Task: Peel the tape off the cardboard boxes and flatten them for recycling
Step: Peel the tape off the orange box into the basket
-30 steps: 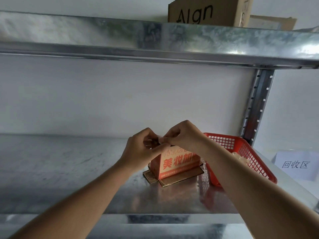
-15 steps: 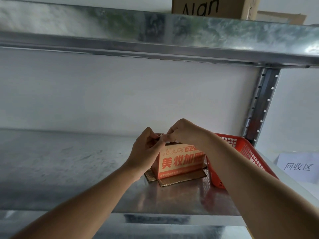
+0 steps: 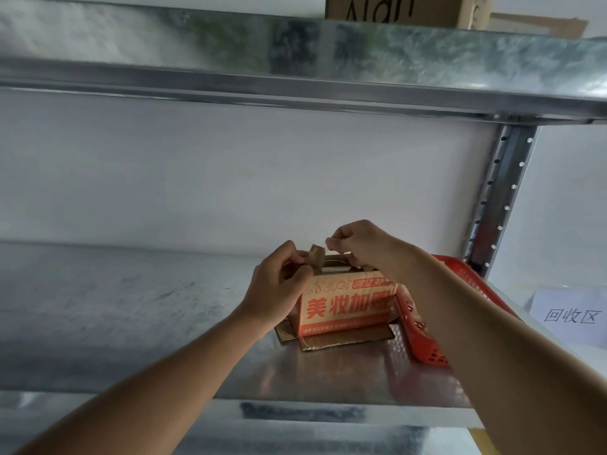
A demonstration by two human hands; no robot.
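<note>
A small cardboard box (image 3: 345, 305) with orange print stands on the metal shelf (image 3: 164, 307), its bottom flaps spread flat beneath it. My left hand (image 3: 279, 284) grips the box's top left corner. A brownish strip of tape (image 3: 317, 255) sticks up from that corner between my two hands. My right hand (image 3: 361, 244) hovers above the box top with thumb and forefinger pinched on the tape's end, which is thin and hard to see. The box's top opening shows just under the right hand.
A red plastic basket (image 3: 427, 336) stands right of the box, touching it. A steel upright (image 3: 499, 198) rises behind the basket. A paper sign (image 3: 568, 318) lies at far right. An upper shelf (image 3: 295, 54) carries a brown carton (image 3: 407, 9).
My right hand has lifted and moved right, away from the left hand, and a strip of tape now stands up off the box's top corner. The box shows more of its front.
</note>
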